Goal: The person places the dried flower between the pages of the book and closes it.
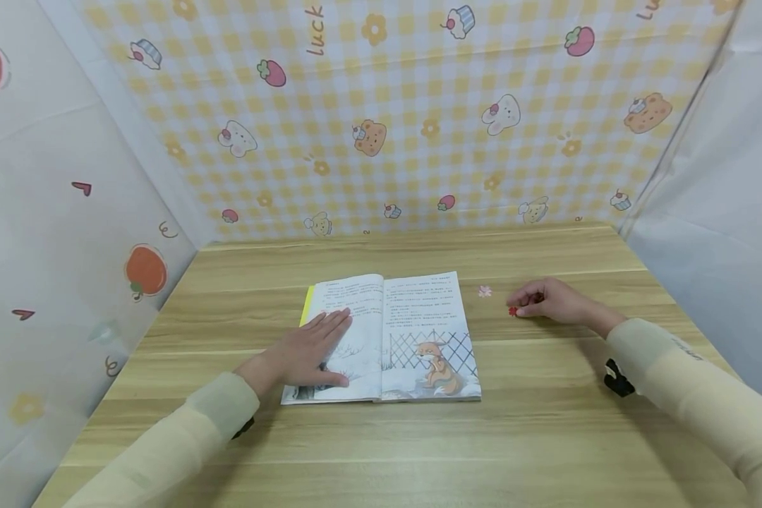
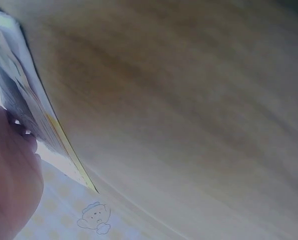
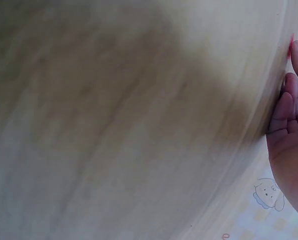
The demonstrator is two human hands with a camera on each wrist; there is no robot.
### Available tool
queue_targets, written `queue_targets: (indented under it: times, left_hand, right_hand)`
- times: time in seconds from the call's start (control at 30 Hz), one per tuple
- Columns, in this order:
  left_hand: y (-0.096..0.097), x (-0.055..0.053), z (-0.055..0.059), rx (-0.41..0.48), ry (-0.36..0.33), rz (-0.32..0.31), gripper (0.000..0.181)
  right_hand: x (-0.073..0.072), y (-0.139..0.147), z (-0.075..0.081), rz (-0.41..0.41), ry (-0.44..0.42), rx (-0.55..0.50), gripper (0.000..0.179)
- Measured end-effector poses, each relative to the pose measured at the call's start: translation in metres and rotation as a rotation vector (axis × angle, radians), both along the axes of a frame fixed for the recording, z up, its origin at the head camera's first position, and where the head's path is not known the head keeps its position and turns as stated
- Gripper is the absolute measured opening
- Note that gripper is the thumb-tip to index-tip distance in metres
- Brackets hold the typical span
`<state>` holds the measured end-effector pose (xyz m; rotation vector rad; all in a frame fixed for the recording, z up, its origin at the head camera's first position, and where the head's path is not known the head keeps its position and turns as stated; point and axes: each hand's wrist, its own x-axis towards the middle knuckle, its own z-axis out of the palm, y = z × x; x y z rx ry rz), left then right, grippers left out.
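Observation:
An open book (image 1: 419, 303) lies on the table, with print on both pages and a fox picture at the lower right. My left hand (image 1: 307, 353) rests flat on its left page, fingers straight and thumb out to the side. Right of the book, my right hand (image 1: 549, 300) pinches a small red flower-shaped piece (image 1: 513, 311) between thumb and fingers, close over the wood. Only a red sliver (image 3: 291, 46) of it shows by the thumb tip in the right wrist view. A pale pink flower-shaped piece (image 1: 485, 291) lies between the book and that hand.
The wood-grain table (image 1: 368, 451) reaches back to a yellow checked cloth (image 1: 419, 169) with cartoon prints. White cloth hangs along the left side (image 1: 51, 247) and the right side (image 1: 717, 197). A yellow edge (image 1: 307, 305) sticks out at the book's left.

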<state>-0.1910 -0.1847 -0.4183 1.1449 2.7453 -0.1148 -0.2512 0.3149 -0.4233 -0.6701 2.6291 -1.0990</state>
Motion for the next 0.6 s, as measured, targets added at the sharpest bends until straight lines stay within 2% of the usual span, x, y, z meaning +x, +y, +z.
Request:
queue_targets:
  times: [0.33, 0.6]
  left_hand:
    - [-0.0003, 0.0001, 0.0000, 0.016, 0.004, -0.002, 0.113]
    - [-0.0008, -0.0005, -0.0016, 0.023, 0.013, -0.008, 0.113]
  right_hand:
    - [-0.0030, -0.0004, -0.0068, -0.035, 0.031, -0.008, 0.017]
    - [-0.0025, -0.0004, -0.0055, -0.048, -0.021, -0.023, 0.013]
